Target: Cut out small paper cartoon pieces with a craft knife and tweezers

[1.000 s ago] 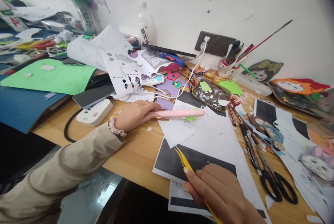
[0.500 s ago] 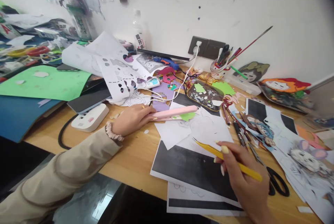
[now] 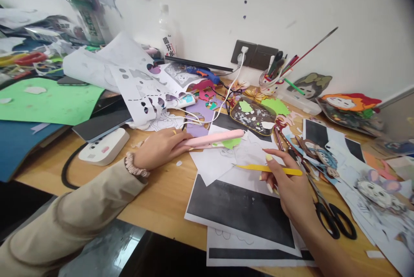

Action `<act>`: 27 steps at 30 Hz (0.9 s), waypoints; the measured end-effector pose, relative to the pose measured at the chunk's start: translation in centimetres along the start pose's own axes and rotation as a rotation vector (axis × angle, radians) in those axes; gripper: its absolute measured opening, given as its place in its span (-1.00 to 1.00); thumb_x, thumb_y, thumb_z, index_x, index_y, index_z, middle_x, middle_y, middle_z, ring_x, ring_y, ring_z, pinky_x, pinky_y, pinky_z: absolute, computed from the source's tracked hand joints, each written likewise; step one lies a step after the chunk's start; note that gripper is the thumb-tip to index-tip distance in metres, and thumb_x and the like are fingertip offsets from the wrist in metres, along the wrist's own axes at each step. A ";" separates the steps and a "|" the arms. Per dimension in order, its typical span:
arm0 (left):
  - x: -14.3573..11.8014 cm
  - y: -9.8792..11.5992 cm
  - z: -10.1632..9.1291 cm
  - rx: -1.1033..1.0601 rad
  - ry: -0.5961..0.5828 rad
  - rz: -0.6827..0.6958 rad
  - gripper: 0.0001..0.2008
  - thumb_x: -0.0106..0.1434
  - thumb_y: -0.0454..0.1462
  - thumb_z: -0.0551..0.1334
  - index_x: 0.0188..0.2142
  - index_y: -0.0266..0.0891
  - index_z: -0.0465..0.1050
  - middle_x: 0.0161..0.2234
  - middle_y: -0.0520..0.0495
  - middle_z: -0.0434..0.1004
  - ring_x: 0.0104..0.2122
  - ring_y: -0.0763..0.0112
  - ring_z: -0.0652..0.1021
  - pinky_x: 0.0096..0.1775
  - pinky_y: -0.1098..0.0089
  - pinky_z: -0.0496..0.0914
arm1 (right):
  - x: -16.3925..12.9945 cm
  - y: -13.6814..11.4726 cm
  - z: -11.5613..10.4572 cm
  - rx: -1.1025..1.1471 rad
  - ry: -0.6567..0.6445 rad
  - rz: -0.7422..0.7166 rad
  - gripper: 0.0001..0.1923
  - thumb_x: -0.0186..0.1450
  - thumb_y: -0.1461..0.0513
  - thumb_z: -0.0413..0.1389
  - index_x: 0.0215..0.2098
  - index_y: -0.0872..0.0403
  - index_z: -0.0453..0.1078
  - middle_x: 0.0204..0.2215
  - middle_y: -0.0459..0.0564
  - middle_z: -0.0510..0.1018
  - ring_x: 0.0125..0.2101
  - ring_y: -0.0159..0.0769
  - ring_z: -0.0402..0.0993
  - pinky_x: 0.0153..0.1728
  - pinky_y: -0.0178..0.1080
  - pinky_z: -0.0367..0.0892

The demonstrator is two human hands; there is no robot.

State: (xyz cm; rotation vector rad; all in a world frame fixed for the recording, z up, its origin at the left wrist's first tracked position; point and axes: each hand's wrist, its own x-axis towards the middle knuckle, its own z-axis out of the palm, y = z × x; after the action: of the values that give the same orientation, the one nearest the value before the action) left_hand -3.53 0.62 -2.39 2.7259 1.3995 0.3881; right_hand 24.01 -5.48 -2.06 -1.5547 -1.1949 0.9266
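My left hand (image 3: pixel 161 147) is closed around a pink hair straightener (image 3: pixel 213 139) that lies low over the white papers. A light green paper cutout (image 3: pixel 232 143) shows between its two arms near the far end; whether it is clamped there I cannot tell. In my right hand (image 3: pixel 287 182), yellow tweezers (image 3: pixel 268 168) are pinched between thumb and fingers, almost level, tips pointing left above a white paper sheet (image 3: pixel 210 167). Below them lies a sheet with a large black printed area (image 3: pixel 239 208).
Black-handled scissors (image 3: pixel 334 219) lie right of my right hand. A tray with paper scraps (image 3: pixel 254 117) sits behind the straightener. A white power strip box (image 3: pixel 105 147) is beside my left wrist. White cables run to the wall socket (image 3: pixel 245 51). Cutouts cover the right side.
My right hand has turned the tweezers from slanting to nearly level, with the tips shifted slightly left and up. My left hand stays on the straightener. The view has shifted a little.
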 end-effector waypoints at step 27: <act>-0.2 0.2 0.2 0.073 0.149 -0.045 -0.65 0.20 -0.12 -0.09 -0.22 -0.31 0.30 -0.41 -0.12 0.40 -0.44 0.40 0.39 -0.39 0.41 0.25 | 1.1 -0.8 0.3 -0.051 -0.032 -0.052 -0.71 0.15 0.09 -0.05 -0.23 0.09 0.22 -0.76 -0.18 0.31 -0.74 -0.53 0.09 -0.72 -0.46 0.02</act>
State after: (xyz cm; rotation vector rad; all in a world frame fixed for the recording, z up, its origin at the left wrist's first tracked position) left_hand -3.46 0.36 -2.59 2.7684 1.5364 0.5582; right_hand 23.81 -4.29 -1.38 -1.5475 -1.2844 0.8960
